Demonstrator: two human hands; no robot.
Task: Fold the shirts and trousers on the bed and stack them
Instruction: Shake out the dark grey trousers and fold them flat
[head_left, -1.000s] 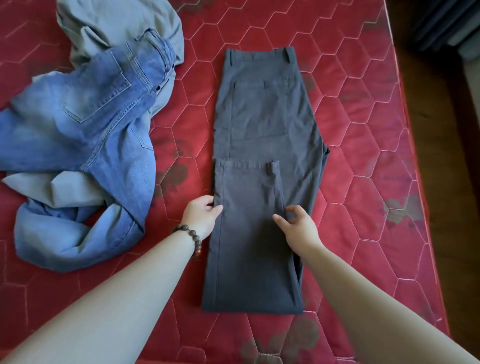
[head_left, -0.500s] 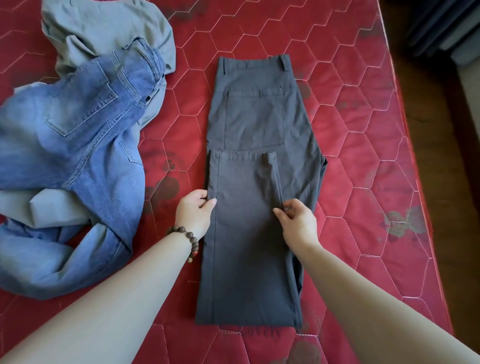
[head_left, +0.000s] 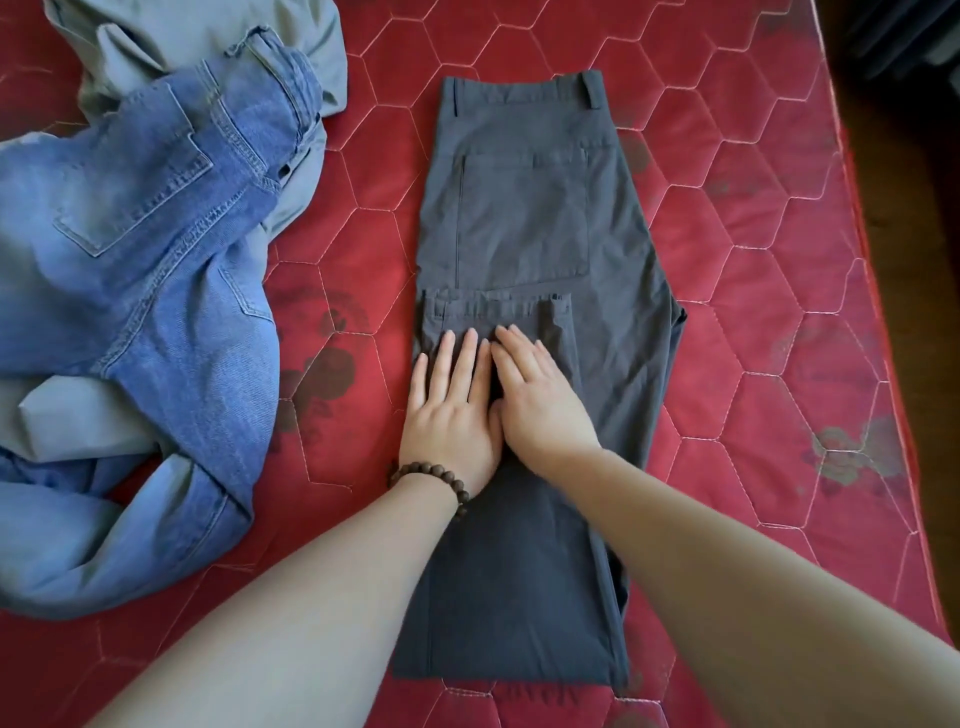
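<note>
Left hand (head_left: 451, 415), right hand (head_left: 540, 400) flat on grey trousers (head_left: 524, 223), fingers spread, gripping nothing.

Bare forearms; brown beaded bracelet (head_left: 427, 480) on left wrist

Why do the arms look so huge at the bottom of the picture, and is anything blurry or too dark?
In the head view the wide lens stretches whatever is near the edges, so the forearms swell; the left hand and right hand on the grey trousers look sharp; soft daylight falls evenly on the red mattress, without glare; only the top right corner beyond the bed is too dark to read.
</note>
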